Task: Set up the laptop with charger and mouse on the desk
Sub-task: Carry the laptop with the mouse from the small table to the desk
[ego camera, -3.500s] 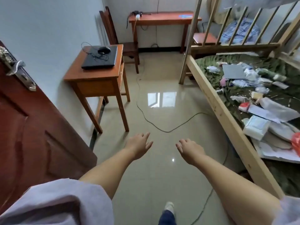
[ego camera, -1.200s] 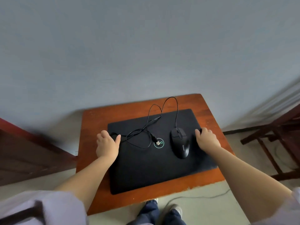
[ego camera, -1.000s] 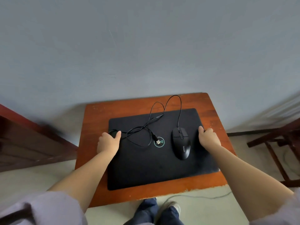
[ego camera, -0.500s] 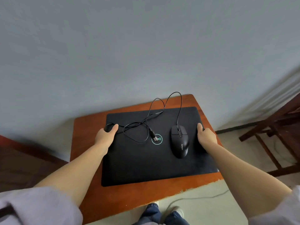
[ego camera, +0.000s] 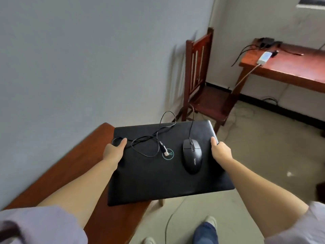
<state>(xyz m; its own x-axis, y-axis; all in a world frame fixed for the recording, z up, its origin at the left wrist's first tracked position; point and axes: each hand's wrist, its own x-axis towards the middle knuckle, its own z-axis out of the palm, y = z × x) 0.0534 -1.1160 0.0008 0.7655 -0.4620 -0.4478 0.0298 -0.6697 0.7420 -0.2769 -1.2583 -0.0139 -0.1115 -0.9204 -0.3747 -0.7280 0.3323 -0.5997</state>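
Observation:
A closed black laptop (ego camera: 153, 180) is held in the air, partly past the right edge of the small wooden table (ego camera: 82, 164). My left hand (ego camera: 114, 152) grips its left edge and my right hand (ego camera: 220, 153) grips its right edge. On the lid lies a black wired mouse (ego camera: 192, 155). Its thin cable (ego camera: 158, 138) loops across the lid and ends in a USB plug near the teal logo. On the far desk (ego camera: 288, 67) at the upper right lie a white charger brick (ego camera: 264, 57) and black cables.
A wooden chair (ego camera: 202, 81) stands against the wall between the small table and the far desk. A cable runs over the tiled floor (ego camera: 263, 155) by my feet. The grey wall fills the left.
The laptop, flat on the small table half a second ago, is now lifted in both hands and swung right. My view has turned toward the chair and far desk.

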